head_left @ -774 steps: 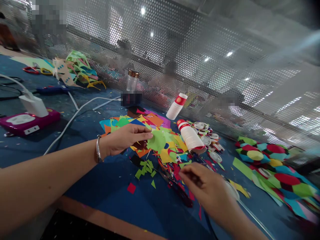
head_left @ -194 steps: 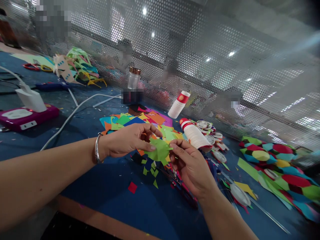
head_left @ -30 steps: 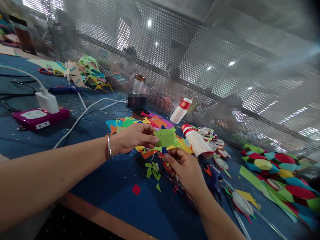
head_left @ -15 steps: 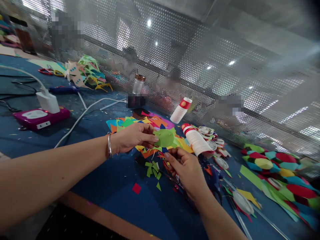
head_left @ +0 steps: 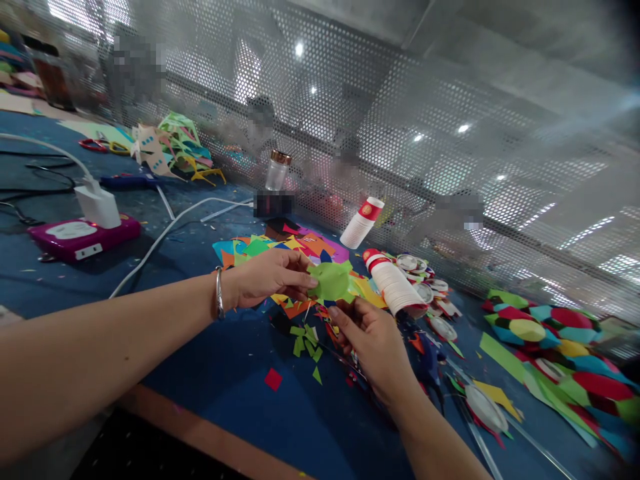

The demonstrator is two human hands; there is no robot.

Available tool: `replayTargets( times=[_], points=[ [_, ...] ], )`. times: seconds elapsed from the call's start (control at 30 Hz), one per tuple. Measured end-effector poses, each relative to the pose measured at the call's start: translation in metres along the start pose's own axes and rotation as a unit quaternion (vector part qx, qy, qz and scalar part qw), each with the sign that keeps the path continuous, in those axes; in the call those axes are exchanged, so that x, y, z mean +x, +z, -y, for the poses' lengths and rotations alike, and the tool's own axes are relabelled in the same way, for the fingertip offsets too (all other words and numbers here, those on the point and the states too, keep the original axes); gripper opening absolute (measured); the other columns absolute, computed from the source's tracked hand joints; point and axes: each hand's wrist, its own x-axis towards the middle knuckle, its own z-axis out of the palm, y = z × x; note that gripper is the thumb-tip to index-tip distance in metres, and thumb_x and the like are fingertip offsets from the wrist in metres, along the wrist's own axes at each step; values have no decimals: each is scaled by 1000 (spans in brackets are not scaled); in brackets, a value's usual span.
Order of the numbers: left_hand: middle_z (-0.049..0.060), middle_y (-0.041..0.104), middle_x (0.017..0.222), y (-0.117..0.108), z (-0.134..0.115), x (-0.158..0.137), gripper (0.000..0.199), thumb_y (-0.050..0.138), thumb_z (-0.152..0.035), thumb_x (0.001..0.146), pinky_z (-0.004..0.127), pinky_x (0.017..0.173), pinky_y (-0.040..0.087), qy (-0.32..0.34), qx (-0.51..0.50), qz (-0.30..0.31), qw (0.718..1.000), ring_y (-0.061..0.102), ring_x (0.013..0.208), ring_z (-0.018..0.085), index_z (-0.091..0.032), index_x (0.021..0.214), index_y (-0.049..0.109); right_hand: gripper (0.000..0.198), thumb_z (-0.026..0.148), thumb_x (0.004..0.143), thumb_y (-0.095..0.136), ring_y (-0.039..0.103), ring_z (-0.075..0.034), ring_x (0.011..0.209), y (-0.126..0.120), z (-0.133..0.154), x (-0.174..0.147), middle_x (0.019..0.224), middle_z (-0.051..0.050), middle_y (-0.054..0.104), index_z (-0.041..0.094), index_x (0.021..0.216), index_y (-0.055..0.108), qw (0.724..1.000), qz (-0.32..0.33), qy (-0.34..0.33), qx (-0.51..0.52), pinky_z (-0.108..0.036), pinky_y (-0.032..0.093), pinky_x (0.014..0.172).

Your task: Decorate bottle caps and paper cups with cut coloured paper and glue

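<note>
My left hand (head_left: 277, 277), a silver bangle on its wrist, pinches the left edge of a green paper piece (head_left: 333, 281) between thumb and fingers. The paper is held up over a heap of coloured paper scraps (head_left: 313, 243). Just below the paper's lower edge is my right hand (head_left: 367, 337), thumb and fingers closed in a pinch. Whether anything is between those fingertips I cannot tell. Small green cuttings (head_left: 306, 343) and a red paper square (head_left: 273, 379) lie on the blue tabletop (head_left: 220, 373) below my hands.
Stacked paper cups (head_left: 395, 287) lie right of the heap; another cup stack (head_left: 363, 223) leans behind. A purple power strip (head_left: 85, 237) with a white charger and cable sits left. Paper-covered colourful shapes (head_left: 565, 327) and clear glue sticks (head_left: 540, 443) lie right. A perforated metal screen (head_left: 325, 93) borders the table.
The green paper has turned slightly in my left hand, showing a little more of its face. Both hands stay in nearly the same place.
</note>
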Motion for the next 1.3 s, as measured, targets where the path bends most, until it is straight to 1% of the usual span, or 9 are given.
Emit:
replayTargets(
  times=[0.33,0.53,0.7,0.77,0.87,0.97,1.03,1.17,1.3],
  points=[
    [1,71,85,0,0,-2,21,81,-26,78,33,85,52,-13,-4,12,1000,68,79,13,-18,92,68,37,55,82,72,49,-14,47,-1,-1,0,54,5,53,22,74,59,1000,-5,-7,1,-25,39,44],
    [0,69,82,-1,-4,-2,22,81,-24,77,32,83,53,-9,-22,-4,1000,68,75,13,-17,91,66,35,55,82,72,52,-15,50,0,0,-1,59,3,56,20,86,67,1000,-4,-5,8,-26,41,45],
    [2,70,87,-2,-3,-2,22,80,-25,78,32,84,52,-13,-15,12,1000,68,78,13,-16,92,66,35,55,81,73,53,-15,50,0,1,-1,57,3,55,20,86,70,1000,-5,-3,10,-25,41,45],
    [0,68,85,-3,-1,0,23,79,-26,77,32,84,53,1,-1,-1,1000,67,77,13,-17,94,66,34,54,81,74,52,-15,49,0,1,-1,57,3,56,20,85,70,1000,-6,-3,11,-25,40,45],
    [0,67,88,-5,0,2,27,81,-27,74,31,81,52,80,78,-59,992,65,78,14,-19,94,65,34,53,81,73,51,-14,48,-1,2,-1,57,3,55,20,85,69,1000,-10,-4,16,-25,40,45],
    [3,70,97,-5,-3,0,26,79,-30,77,30,77,52,176,190,-94,961,66,82,16,-20,96,66,34,54,83,72,50,-15,49,-2,3,-1,57,3,55,20,83,67,999,-22,-8,28,-25,40,45],
    [4,71,98,-4,-6,-3,19,75,-29,82,30,80,52,233,271,-105,928,66,86,16,-20,96,67,35,54,84,71,50,-15,50,-2,4,-1,57,2,56,20,80,65,999,-26,-11,39,-25,41,46],
    [4,69,104,-1,-10,-9,8,67,-23,89,32,89,48,340,438,-132,822,63,97,18,-22,97,69,36,54,88,67,48,-13,50,-1,4,-2,57,2,56,20,78,63,997,-10,-15,69,-24,40,47],
    [6,67,109,1,-7,-9,15,60,-15,91,36,95,45,405,521,-115,743,58,105,21,-22,103,65,36,53,91,66,48,-11,52,2,5,-6,65,1,58,19,79,65,992,10,-13,125,-23,40,47]
  ],
)
